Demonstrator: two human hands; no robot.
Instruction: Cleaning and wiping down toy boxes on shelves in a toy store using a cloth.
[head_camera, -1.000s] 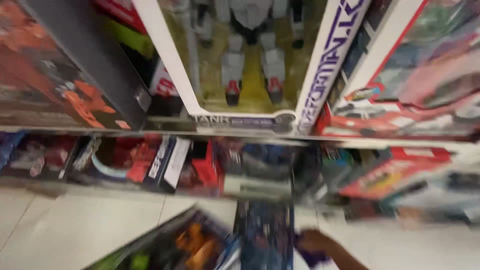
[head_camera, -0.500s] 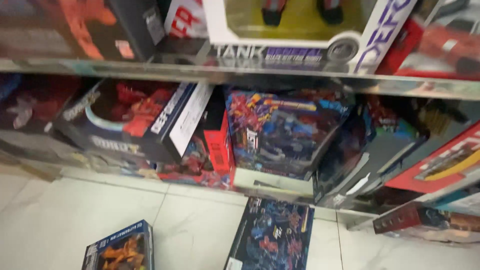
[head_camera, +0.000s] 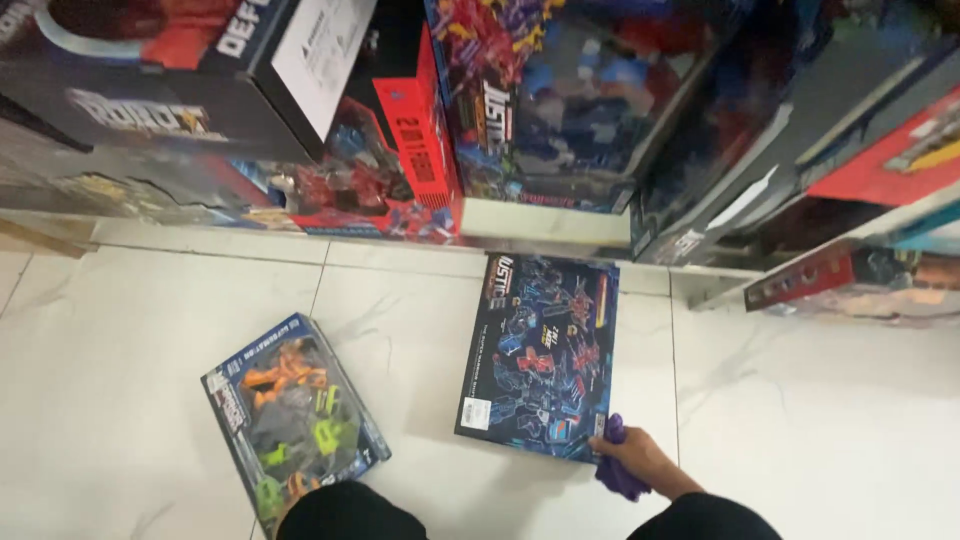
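In the head view, a dark blue toy box is lying flat on the white tiled floor before the bottom shelf. Its near right corner is being touched by the right hand, whose fingers are clenched on a purple cloth. The box is judged light, stiff and glossy, best gripped at its edges. An orange-and-green toy box is lying well apart. The left hand is not being shown.

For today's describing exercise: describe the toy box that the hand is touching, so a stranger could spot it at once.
On the white tiled floor, below the bottom shelf of toy boxes, lie two flat boxes. It is the dark blue box on the right, its lower corner under the right hand with a purple cloth; the other box shows orange and green toys.
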